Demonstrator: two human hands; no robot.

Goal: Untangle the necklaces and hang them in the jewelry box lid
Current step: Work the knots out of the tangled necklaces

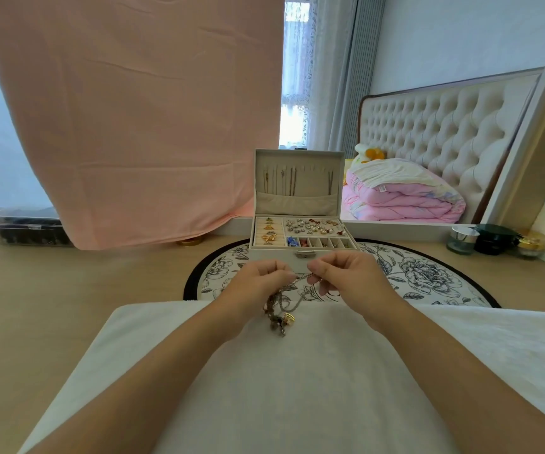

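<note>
Both hands, left hand (258,278) and right hand (343,276), are pinching the tangled necklaces (279,309) with curled fingers (313,268), the clump dangling over the white towel (297,371), before the open jewelry box (299,208).

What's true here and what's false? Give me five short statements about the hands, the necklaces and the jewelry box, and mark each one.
1. The jewelry box lid stands open. True.
2. The left hand and the right hand both pinch the tangled necklaces. True.
3. Nothing hangs in the lid yet. False: several chains already hang there.
4. The jewelry box sits on bare wood. False: it stands on a round floral mat.
5. The tangled bunch dangles above a white towel. True.
</note>
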